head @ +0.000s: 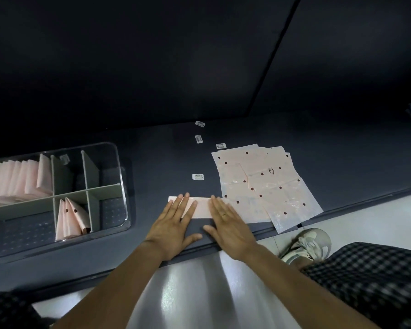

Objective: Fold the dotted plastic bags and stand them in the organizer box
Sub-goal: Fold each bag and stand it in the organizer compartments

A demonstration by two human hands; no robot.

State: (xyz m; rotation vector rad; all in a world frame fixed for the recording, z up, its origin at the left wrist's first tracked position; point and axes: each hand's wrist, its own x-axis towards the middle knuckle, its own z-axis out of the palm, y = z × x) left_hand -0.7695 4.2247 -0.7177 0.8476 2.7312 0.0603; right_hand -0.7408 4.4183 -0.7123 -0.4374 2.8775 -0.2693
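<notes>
Both hands lie flat with straight fingers on a pale pink plastic bag folded into a long narrow strip, which rests on the dark worktop: the left hand presses its left part, the right hand its right end (neither grips it). Just right of the strip lies a loose pile of unfolded pink dotted plastic bags. Well to the left, a clear plastic organizer box with grey dividers holds folded pink bags standing upright.

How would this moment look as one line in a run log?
step: flattening fold | left hand: flat on folded bag | right hand: flat on it | unfolded bags: stacked beside | organizer box: partly filled
</notes>
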